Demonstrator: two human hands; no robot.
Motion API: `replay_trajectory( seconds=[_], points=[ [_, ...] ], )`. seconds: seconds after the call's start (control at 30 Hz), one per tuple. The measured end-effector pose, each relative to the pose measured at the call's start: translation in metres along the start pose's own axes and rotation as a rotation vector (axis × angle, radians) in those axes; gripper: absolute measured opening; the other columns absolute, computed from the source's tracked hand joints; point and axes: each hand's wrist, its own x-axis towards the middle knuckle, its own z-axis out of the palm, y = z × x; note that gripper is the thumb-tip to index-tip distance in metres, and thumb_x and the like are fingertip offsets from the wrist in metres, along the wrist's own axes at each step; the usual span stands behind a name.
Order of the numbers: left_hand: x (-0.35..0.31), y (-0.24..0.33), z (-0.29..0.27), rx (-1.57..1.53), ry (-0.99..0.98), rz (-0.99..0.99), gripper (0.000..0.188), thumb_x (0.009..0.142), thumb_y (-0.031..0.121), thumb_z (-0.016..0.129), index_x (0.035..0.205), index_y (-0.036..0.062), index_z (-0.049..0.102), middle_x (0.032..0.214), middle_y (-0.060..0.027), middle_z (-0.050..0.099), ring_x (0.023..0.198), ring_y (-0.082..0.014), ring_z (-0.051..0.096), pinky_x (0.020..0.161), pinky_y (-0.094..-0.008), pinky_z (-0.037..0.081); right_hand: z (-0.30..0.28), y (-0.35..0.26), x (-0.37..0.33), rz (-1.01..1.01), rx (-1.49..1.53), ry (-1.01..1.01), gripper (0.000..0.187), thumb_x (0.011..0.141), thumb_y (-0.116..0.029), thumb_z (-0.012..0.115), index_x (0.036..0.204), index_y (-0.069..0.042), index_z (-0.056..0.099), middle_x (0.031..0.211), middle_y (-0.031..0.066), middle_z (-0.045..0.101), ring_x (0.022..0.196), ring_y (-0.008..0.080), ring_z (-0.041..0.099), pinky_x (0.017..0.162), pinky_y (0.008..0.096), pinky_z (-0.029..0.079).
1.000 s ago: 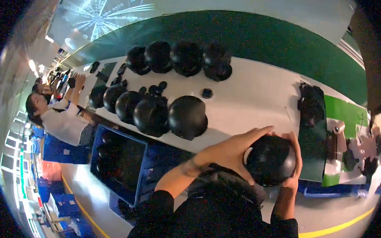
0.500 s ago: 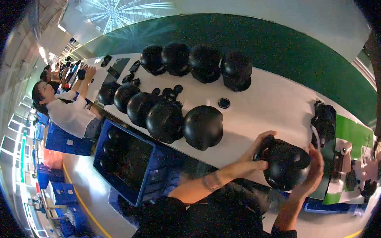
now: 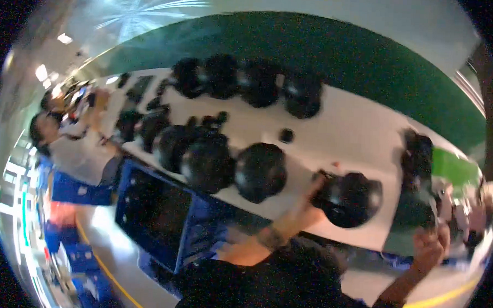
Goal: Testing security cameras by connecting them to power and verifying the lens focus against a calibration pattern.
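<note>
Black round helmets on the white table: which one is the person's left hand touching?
The black round helmet at the near edge, farthest right; the left hand rests on its left side. The others sit untouched further left and back.

Bare forearms, both coming up from the lower edge. Dark, near-black top covering chest and shoulders, sleeves ending short above the elbows. Dark band or marking round the left wrist (image 3: 269, 237). Right hand (image 3: 428, 247) bare, blurred.
</note>
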Motion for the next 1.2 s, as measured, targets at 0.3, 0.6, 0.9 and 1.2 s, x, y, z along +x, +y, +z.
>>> replay_trajectory(
  seconds=[0.3,0.6,0.9,1.2],
  points=[
    [0.006,0.004,0.017,-0.260,-0.043,-0.037,0.061,0.100,0.047,0.043,0.145,0.0059,0.039,0.141,-0.0131,0.050,0.133,-0.0298,0.046,0.113,-0.0510,0.033,0.068,-0.005,0.031,-0.217,0.044,-0.326,0.027,0.082,-0.016,0.077,0.072,0.004,0.062,0.061,0.0163,0.064,0.050,0.0257,0.063,0.057,0.0417,0.047],
    [0.005,0.000,0.022,-0.151,0.040,-0.044,0.065,0.098,0.051,0.046,0.146,0.0080,0.039,0.144,-0.0127,0.049,0.134,-0.0301,0.046,0.113,-0.0536,0.033,0.110,0.005,0.028,-0.346,-0.252,-0.385,0.024,0.099,-0.024,0.057,0.095,-0.005,0.043,0.083,0.0209,0.064,0.068,0.0326,0.070,0.055,0.0384,0.056],
    [0.007,0.002,0.028,-0.135,-0.033,-0.036,0.067,0.097,0.051,0.048,0.147,0.0088,0.037,0.144,-0.0147,0.049,0.133,-0.0321,0.046,0.113,-0.0552,0.033,0.121,0.021,0.018,-0.206,-0.139,-0.358,0.015,0.101,-0.017,0.052,0.101,-0.004,0.045,0.085,0.0227,0.067,0.069,0.0302,0.071,0.061,0.0398,0.059],
    [0.008,0.003,0.025,-0.137,-0.009,-0.088,0.068,0.097,0.050,0.048,0.149,0.0078,0.033,0.145,-0.0177,0.046,0.134,-0.0337,0.045,0.113,-0.0552,0.033,0.117,0.017,0.013,-0.120,0.040,-0.275,0.022,0.097,-0.026,0.060,0.100,-0.011,0.045,0.085,0.0184,0.068,0.060,0.0291,0.068,0.055,0.0380,0.055]
  ],
)
